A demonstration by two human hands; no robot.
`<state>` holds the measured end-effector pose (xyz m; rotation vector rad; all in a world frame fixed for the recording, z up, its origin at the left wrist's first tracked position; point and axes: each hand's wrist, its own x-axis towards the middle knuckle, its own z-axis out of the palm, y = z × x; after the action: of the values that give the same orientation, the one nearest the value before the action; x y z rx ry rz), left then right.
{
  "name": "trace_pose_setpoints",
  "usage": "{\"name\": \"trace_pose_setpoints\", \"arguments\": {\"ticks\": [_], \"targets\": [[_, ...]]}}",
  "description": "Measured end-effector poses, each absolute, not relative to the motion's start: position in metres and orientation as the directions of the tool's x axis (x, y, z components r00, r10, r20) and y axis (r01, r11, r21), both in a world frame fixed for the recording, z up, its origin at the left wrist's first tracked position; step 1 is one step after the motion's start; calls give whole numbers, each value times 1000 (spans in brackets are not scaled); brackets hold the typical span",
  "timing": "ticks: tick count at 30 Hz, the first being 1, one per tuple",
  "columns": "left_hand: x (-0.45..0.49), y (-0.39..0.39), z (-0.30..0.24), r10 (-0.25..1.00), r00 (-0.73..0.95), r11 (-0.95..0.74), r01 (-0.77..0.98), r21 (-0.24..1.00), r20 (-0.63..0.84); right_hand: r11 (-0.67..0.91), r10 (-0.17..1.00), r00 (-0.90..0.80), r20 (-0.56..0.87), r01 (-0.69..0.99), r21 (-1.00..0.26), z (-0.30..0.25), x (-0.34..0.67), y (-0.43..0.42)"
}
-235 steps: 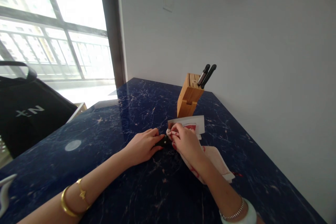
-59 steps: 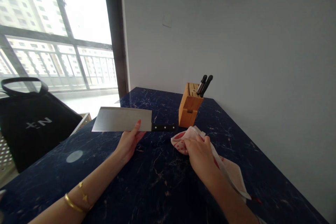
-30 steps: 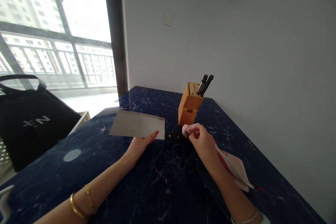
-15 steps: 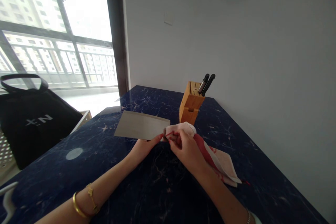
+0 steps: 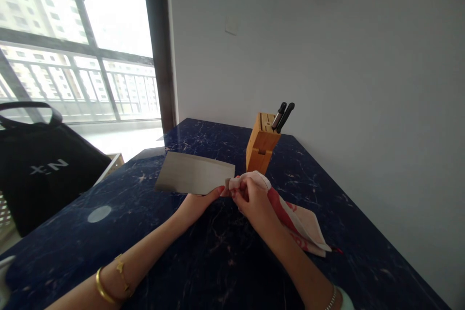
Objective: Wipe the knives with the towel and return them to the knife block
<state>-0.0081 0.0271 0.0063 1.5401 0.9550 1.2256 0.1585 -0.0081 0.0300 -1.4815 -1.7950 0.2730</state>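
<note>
A cleaver (image 5: 196, 174) with a broad grey blade is held above the dark blue table, its blade pointing left. My left hand (image 5: 198, 203) grips it at the lower edge near the handle end, thumb on the blade's corner and fingers hidden underneath. Pinched in my right hand (image 5: 252, 198) is a pink and red cloth (image 5: 305, 225), bunched around the cleaver's handle. Most of the handle is covered by the cloth and fingers. The rest of the cloth hangs to the right, down to the tabletop.
Behind the cloth stands a wooden knife block (image 5: 261, 145) with two black-handled knives (image 5: 283, 116) in it. A black bag (image 5: 47, 164) is beyond the table's left edge. A pale round spot (image 5: 99, 213) marks the tabletop (image 5: 214, 261).
My right hand and the cloth have shifted slightly left along the handle, toward the blade. The cleaver stays in my left hand. The whole view has turned a little.
</note>
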Motion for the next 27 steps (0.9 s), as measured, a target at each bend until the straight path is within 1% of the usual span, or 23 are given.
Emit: {"name": "trace_pose_setpoints", "arguments": {"ticks": [3,5,7,9,11,13,15,19,20,22,25,27], "targets": [[-9,28,6,963,170,-221,50,974,210,229,926,26,376,753,-617,27,164,-5],[-11,28,6,968,137,-221,83,972,209,186,942,48,333,752,-632,25,167,-4],[-13,29,7,969,109,-236,111,965,224,181,946,40,322,759,-625,23,167,-5],[-14,30,7,969,107,-233,111,966,221,204,938,18,347,780,-592,22,164,-7],[-13,31,7,967,124,-233,90,968,221,274,912,-31,409,788,-551,21,160,-8],[-13,31,7,963,143,-240,72,968,228,349,886,-85,457,771,-533,21,157,-7],[-12,30,7,963,146,-237,64,969,226,367,877,-99,470,770,-523,21,159,-5],[-12,30,6,970,120,-223,77,972,213,189,924,23,382,841,-507,22,169,-3],[-12,30,6,970,119,-223,76,972,213,169,928,34,371,850,-500,22,170,-3],[-12,30,4,971,124,-216,67,974,206,198,925,0,380,853,-483,22,168,-3],[-11,30,4,965,138,-231,53,972,222,309,887,-79,454,833,-459,21,161,-4],[-10,30,4,963,149,-237,57,970,226,335,872,-86,482,822,-460,20,160,-3]]}}
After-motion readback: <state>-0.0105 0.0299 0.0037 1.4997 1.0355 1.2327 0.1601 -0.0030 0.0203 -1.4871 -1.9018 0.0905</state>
